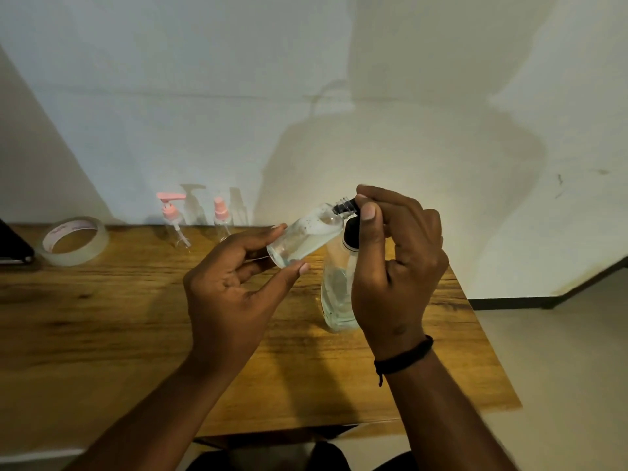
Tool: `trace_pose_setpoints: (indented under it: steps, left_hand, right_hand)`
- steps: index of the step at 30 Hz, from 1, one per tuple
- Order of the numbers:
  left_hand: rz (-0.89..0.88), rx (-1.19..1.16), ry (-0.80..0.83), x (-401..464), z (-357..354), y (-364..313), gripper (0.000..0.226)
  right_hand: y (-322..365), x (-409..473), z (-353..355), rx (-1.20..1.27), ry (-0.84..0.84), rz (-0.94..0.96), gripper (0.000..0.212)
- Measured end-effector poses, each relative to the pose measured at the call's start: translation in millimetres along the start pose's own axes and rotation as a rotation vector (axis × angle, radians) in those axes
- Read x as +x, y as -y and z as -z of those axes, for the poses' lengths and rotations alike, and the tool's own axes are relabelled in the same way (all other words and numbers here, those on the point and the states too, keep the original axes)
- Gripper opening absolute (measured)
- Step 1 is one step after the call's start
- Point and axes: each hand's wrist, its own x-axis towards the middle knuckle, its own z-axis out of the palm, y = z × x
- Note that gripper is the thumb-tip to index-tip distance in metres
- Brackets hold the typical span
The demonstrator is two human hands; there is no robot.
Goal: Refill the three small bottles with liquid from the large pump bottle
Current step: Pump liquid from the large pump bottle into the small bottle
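Head cam, wood table (102, 334) vs white wall (238, 79), L hand (231, 294) gripping small bottle (306, 237), R hand (397, 266) pinching pump nozzle (346, 208)

A wooden surface (102, 334) stands against a pale wall (238, 79) crossed by large soft shadows. At right, light floor (560, 368) meets a dark skirting board (509, 303).

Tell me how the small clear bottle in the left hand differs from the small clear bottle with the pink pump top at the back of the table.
The small clear bottle in the left hand is tilted off the table with its threaded neck open; the pink-pump-topped small clear bottle stands upright and capped by the wall. The held one contains some clear liquid; the pink-topped one looks empty. Both are small, transparent plastic.
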Motion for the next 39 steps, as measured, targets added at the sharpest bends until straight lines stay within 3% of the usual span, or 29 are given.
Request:
trace_pose_setpoints:
  steps: [39]
  left_hand:
    - [0.009,0.008,-0.002,3.3,0.8,-3.5,0.046]
  right_hand:
    - [-2.9,-4.8,-4.3,0.016,0.002,-0.011,0.023]
